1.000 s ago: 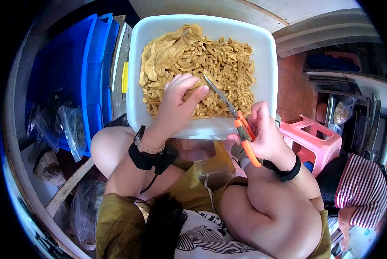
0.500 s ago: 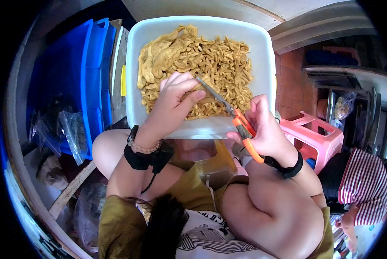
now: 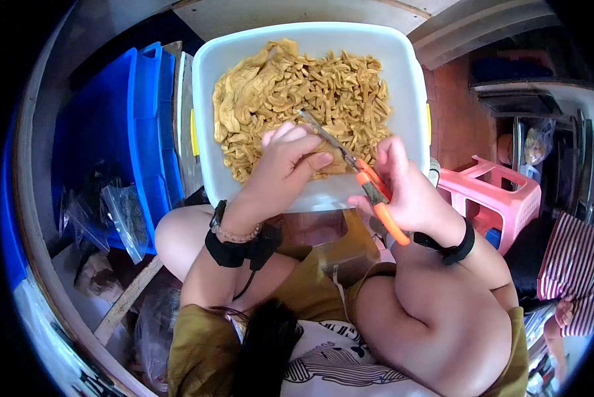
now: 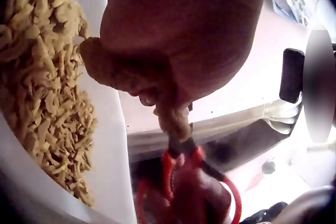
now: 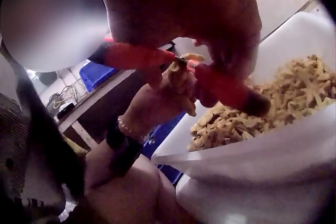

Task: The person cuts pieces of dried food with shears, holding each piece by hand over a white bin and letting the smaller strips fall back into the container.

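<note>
White tub (image 3: 408, 142), rounded corners, stands just beyond the person's bent knees; yellow handles (image 3: 194, 132) on its left and right sides. Inside: tan food, heaped unevenly. Short cut strips (image 3: 350, 92) cover the middle and right of the heap; larger wrinkled pieces (image 3: 229, 106) lie along the left side and upper left corner. Bare tub floor and wall show around the heap, mostly right and near side.

Left hand (image 3: 285, 165): over the near part of the tub, thumb and fingers pinching one tan piece (image 3: 335, 161) above the strips. In the left wrist view the ends of this piece stick out from under the hand.

Right hand (image 3: 411, 202): at the tub's near right corner, curled on the orange handles of a pair of scissors (image 3: 365, 178). Blades point up and left over the tub, right beside the pinched piece; how far they are parted, cannot tell. Hands apart, scissors spanning between.

Other containers: blue crates (image 3: 150, 99) to the left of the tub. Clear bag (image 3: 126, 215) by the crates, dark contents, too blurred to name. Another clear bag (image 3: 539, 142) far right, something tan inside. Pink stool (image 3: 509, 198) right of the tub.
</note>
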### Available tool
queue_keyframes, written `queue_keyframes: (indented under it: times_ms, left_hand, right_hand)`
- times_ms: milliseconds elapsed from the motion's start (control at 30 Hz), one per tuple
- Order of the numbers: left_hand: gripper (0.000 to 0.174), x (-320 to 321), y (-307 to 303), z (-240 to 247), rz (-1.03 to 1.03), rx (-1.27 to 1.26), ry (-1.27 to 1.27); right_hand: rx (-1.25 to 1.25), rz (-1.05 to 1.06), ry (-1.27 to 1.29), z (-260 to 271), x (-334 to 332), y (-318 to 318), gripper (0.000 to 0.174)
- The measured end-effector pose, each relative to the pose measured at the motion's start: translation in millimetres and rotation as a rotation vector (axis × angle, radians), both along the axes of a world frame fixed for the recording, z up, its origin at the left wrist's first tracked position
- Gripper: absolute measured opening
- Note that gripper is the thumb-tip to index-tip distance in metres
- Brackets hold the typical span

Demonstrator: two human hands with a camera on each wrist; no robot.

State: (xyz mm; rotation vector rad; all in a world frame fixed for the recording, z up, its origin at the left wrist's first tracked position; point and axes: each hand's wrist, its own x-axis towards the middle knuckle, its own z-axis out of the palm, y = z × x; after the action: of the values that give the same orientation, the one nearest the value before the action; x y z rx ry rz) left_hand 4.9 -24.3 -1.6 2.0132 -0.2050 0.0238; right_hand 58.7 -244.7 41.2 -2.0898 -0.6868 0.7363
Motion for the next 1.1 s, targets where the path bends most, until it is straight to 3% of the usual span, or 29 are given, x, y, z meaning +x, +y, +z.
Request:
queue_keyframes:
  times_ms: [67, 200, 300, 367, 567, 600, 667, 833, 967, 1100]
  left_hand:
    - [0.026, 0, 4, 7, -0.036, 0.16, 0.067]
    - [0.026, -2, -4, 6, -0.084, 0.067, 0.045]
    - [0.021, -4, -1, 0, 0.036, 0.003, 0.077]
    - [0.023, -5, -1, -1, 0.216, -0.381, 0.148]
    - [0.025, -2, 1, 4, 0.319, -0.648, 0.125]
    - [0.025, -2, 3, 2, 0.321, -0.648, 0.125]
    - [0.025, -2, 7, -3, 0.24, -0.407, 0.042]
    - [0.023, -2, 4, -7, 0.197, -0.35, 0.053]
    - [0.02, -3, -1, -20, 0.239, -0.185, -0.098]
    - [0.02, 0, 1, -7, 0.192, -0.195, -0.083]
  right_hand:
    - [0.004, -0.074, 0.053, -1, 2, -2, 0.061]
    - [0.027, -0.168, 0.038, 2, 3, -5, 0.065]
    - [0.061, -0.141, -0.029, 3, 6, -11, 0.068]
    - [0.062, -0.115, -0.052, 4, 7, -15, 0.07]
    - [-0.083, 0.017, -0.174, 12, 6, -11, 0.076]
    - [-0.116, 0.028, -0.158, 14, 6, -10, 0.076]
    - [-0.151, 0.038, -0.142, 15, 6, -10, 0.075]
    - [-0.255, 0.125, -0.095, 18, 8, -9, 0.075]
    - [-0.194, 0.146, -0.178, 15, 6, -7, 0.071]
    - [-0.174, 0.091, -0.145, 14, 5, -6, 0.068]
